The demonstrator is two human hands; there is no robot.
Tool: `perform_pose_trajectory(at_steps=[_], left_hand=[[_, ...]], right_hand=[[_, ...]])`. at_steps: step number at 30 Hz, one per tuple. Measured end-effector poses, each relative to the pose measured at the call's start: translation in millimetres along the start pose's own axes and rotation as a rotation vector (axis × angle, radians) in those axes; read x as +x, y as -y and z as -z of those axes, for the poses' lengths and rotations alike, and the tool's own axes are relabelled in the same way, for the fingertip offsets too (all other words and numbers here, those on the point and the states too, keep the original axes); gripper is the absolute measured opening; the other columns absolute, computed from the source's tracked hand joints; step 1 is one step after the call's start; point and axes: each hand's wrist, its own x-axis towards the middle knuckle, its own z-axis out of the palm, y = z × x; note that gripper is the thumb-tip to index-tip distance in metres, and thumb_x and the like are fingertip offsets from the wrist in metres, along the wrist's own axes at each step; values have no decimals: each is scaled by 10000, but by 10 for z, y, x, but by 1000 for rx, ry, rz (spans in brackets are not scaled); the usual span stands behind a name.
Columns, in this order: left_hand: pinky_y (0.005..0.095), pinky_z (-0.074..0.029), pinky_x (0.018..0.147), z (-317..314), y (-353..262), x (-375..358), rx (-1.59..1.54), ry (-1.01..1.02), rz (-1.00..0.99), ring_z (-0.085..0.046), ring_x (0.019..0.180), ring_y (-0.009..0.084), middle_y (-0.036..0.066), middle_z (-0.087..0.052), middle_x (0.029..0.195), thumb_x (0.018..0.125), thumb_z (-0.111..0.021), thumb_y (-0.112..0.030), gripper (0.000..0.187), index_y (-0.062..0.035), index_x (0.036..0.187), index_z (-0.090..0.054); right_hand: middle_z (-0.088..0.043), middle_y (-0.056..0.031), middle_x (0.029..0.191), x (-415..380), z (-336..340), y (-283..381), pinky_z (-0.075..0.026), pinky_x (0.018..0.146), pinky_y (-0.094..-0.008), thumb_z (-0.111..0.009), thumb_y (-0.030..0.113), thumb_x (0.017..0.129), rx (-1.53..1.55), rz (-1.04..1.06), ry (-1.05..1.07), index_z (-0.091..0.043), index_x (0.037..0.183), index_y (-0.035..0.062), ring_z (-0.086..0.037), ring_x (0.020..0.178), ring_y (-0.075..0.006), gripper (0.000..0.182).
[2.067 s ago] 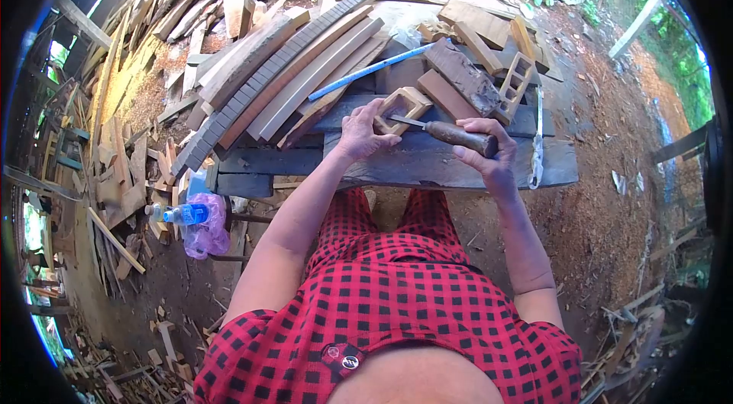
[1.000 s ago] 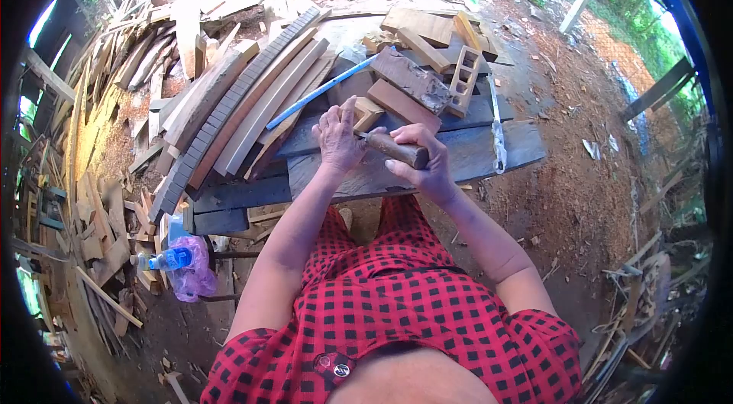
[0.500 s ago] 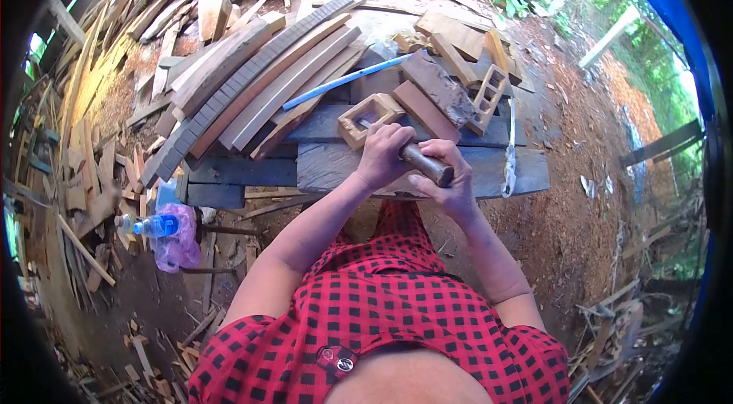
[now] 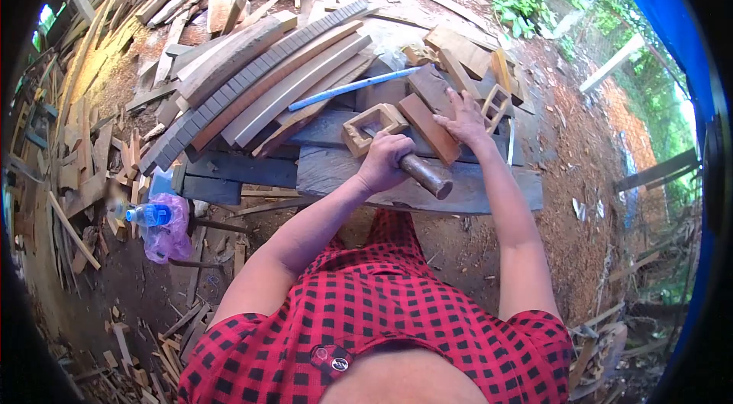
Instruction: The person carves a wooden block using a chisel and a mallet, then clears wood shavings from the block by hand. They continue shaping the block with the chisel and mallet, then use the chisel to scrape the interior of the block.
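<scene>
Closed around the chisel (image 4: 426, 176) at centre frame, the person's left hand (image 4: 386, 161) leaves its handle jutting lower right; the wooden frame (image 4: 372, 129) lies just above that grip. Right of centre, the right hand (image 4: 464, 121) spreads, fingers apart, over the dark block (image 4: 432, 89).

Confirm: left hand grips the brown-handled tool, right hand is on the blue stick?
Wrong on the right hand: the head view shows it at the dark wood block, not on the blue stick. The left hand does grip the brown-handled tool.
</scene>
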Motion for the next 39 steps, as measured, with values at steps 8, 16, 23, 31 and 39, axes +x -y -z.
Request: perform_pose_trajectory(at_steps=[8, 16, 23, 31, 39], left_hand=[[350, -394, 674, 16, 17, 24, -41, 9, 21, -592, 696, 267, 42, -556, 692, 679, -805, -257, 324, -122, 757, -522], [358, -391, 686, 43, 1, 13, -50, 12, 37, -591, 719, 272, 47, -560, 705, 672, -807, -260, 332, -122, 756, -517], [373, -385, 684, -22, 62, 0, -73, -12, 59, -592, 749, 283, 46, -567, 730, 566, -763, -165, 327, -131, 760, -502], [360, -401, 695, -6, 28, 22, -47, -20, 86, -584, 735, 296, 70, -578, 742, 604, -774, -180, 299, -121, 766, -530], [384, -413, 696, 74, -96, 139, -107, -81, 192, -601, 754, 335, 100, -608, 723, 588, -766, -172, 283, -97, 724, -529]], right_hand=[[-423, -260, 1382, 245, -8, -42, -357, 1057, -504, -718, 585, 700, 151, -236, 199, -280, 1480, 261, -441, 1249, -462, 951], [-555, -215, 1249, -203, -65, -166, -448, 985, -425, -833, 365, 588, 555, -113, -95, -427, 1399, 119, -550, 1151, -384, 940], [-552, -151, 1187, -1552, 1226, 486, -485, 908, -384, -761, 120, 673, 1262, -94, -652, -376, 1393, 29, -570, 1073, -259, 822], [-485, -151, 1250, -2135, 702, 697, -404, 1000, -419, -842, 231, 632, 818, 78, -533, -359, 1363, 4, -500, 1154, -277, 905], [-554, -130, 1160, -2221, 1169, 862, -435, 922, -365, -802, 149, 621, 1182, -281, -536, -421, 1324, -3, -549, 1077, -247, 814]])
